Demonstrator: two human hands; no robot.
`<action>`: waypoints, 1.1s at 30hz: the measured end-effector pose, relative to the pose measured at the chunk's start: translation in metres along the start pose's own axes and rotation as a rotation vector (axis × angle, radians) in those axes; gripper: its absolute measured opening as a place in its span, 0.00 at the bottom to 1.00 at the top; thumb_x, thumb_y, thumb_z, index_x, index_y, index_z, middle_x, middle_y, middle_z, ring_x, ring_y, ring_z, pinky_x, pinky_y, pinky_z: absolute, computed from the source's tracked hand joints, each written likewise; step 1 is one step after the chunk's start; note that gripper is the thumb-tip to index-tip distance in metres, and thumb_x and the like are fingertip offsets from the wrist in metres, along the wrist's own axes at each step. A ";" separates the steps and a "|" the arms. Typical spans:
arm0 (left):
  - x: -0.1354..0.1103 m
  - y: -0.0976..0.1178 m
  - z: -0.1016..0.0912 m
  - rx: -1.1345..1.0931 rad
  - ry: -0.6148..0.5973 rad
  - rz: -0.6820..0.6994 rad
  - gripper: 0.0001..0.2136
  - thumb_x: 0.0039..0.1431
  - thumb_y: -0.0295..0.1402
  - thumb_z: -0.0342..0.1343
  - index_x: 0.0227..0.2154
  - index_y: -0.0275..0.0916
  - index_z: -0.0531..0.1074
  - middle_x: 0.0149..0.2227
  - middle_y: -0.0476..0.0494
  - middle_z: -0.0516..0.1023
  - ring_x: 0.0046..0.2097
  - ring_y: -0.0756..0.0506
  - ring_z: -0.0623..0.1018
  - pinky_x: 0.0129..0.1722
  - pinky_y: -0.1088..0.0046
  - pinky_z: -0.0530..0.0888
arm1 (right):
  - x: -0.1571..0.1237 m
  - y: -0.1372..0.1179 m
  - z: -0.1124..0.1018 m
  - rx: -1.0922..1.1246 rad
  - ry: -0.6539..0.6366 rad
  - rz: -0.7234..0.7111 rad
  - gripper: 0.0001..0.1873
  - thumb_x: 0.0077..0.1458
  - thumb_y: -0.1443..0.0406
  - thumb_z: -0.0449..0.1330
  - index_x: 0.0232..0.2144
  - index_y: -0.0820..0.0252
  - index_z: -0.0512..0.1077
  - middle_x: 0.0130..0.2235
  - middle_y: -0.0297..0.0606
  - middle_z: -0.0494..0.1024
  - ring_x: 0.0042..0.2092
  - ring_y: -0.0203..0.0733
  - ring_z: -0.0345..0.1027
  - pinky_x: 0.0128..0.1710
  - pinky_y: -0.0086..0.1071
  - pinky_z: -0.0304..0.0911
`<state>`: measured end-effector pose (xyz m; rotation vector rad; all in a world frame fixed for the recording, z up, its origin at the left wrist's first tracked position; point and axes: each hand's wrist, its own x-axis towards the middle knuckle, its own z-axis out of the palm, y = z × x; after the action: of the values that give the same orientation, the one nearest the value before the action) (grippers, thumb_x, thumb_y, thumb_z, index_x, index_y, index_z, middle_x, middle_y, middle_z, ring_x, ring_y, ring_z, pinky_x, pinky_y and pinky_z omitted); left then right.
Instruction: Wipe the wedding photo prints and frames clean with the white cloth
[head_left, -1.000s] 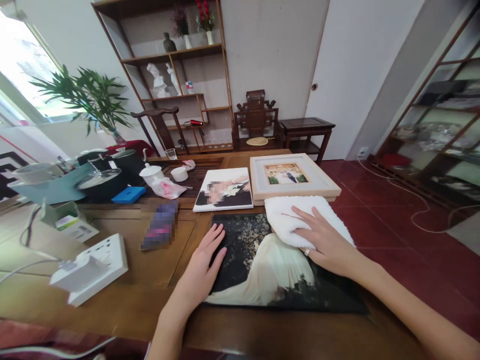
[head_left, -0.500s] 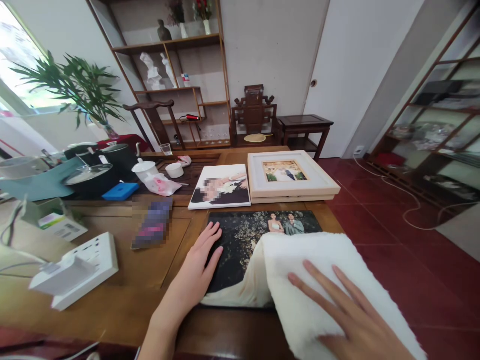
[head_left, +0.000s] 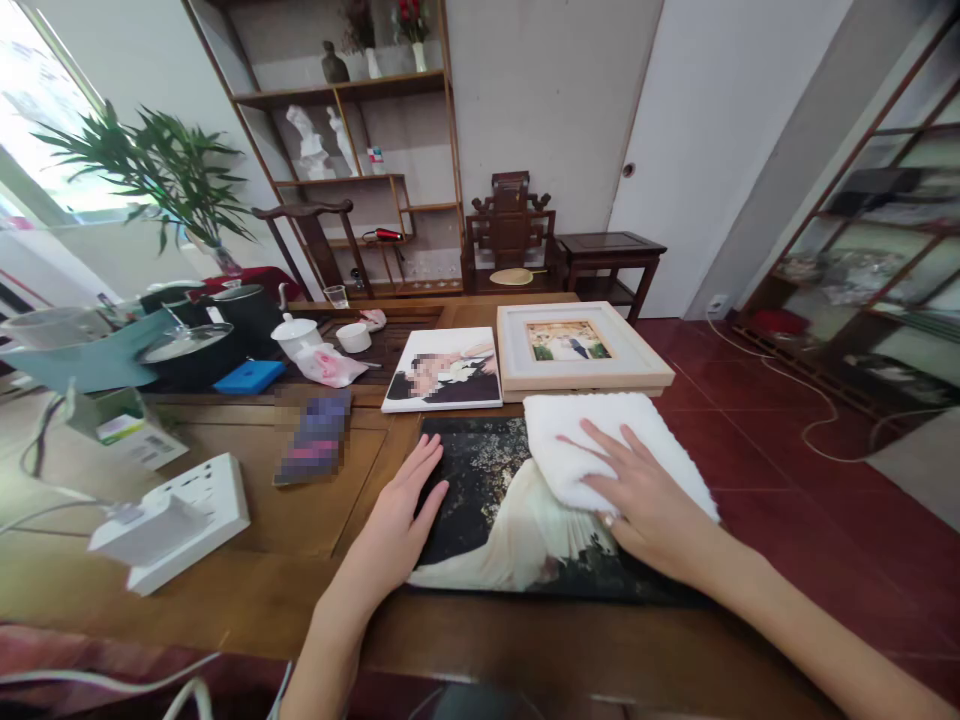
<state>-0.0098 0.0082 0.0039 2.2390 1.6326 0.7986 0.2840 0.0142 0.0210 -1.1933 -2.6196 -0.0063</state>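
A dark photo panel [head_left: 480, 500] with a pale, flowing dress printed on it lies flat near the table's front edge. My left hand [head_left: 405, 500] rests on its left edge, fingers stretched out and holding nothing. A folded white towel [head_left: 551, 430] covers the panel's upper right part and hangs past its right side. On top of the towel my right hand [head_left: 637, 490] lies flat with spread fingers pressing down. Its thumb is at the towel's near edge, partly hidden. The printed couple is under the towel.
Behind the panel lie a white photo board [head_left: 442, 385] and a pale wooden picture frame [head_left: 585, 375]. To the left are a white power strip [head_left: 195, 520], a small open box [head_left: 135, 430], a blue box [head_left: 250, 377], a teapot [head_left: 294, 335] and a lidded pan [head_left: 187, 350].
My right hand has slid the towel forward, away from me, over the panel's upper right. The dress and the lower right of the panel now show. My left hand has stayed at the left edge.
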 end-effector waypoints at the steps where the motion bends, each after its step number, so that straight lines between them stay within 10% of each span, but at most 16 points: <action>1: 0.000 0.000 0.000 0.003 0.001 -0.001 0.21 0.63 0.37 0.43 0.56 0.33 0.61 0.62 0.38 0.60 0.64 0.44 0.57 0.62 0.60 0.56 | -0.008 -0.011 0.000 0.004 -0.013 -0.010 0.23 0.39 0.77 0.50 0.38 0.59 0.73 0.63 0.40 0.57 0.65 0.57 0.33 0.58 0.65 0.36; 8: -0.001 -0.002 0.002 -0.019 0.006 0.003 0.21 0.64 0.37 0.40 0.55 0.33 0.64 0.62 0.39 0.60 0.63 0.45 0.60 0.62 0.62 0.57 | -0.051 -0.063 -0.006 0.083 -0.085 -0.230 0.13 0.36 0.74 0.55 0.25 0.55 0.73 0.65 0.32 0.49 0.65 0.62 0.31 0.57 0.67 0.32; 21: 0.000 -0.002 0.001 -0.080 0.014 -0.010 0.21 0.64 0.36 0.38 0.54 0.31 0.65 0.60 0.38 0.63 0.62 0.46 0.60 0.63 0.64 0.55 | 0.013 0.011 -0.001 -0.008 0.003 0.098 0.21 0.48 0.73 0.52 0.46 0.59 0.71 0.62 0.43 0.58 0.64 0.58 0.40 0.57 0.63 0.41; 33: 0.000 -0.005 0.003 -0.080 0.016 0.009 0.21 0.64 0.36 0.38 0.54 0.32 0.65 0.60 0.37 0.63 0.62 0.45 0.60 0.63 0.61 0.55 | -0.040 -0.083 0.000 0.157 -0.100 -0.211 0.09 0.46 0.68 0.58 0.31 0.54 0.76 0.65 0.39 0.51 0.64 0.66 0.34 0.55 0.69 0.36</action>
<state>-0.0120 0.0105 -0.0013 2.1919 1.5696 0.8708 0.2472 -0.0703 0.0201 -0.8843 -2.7608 0.2194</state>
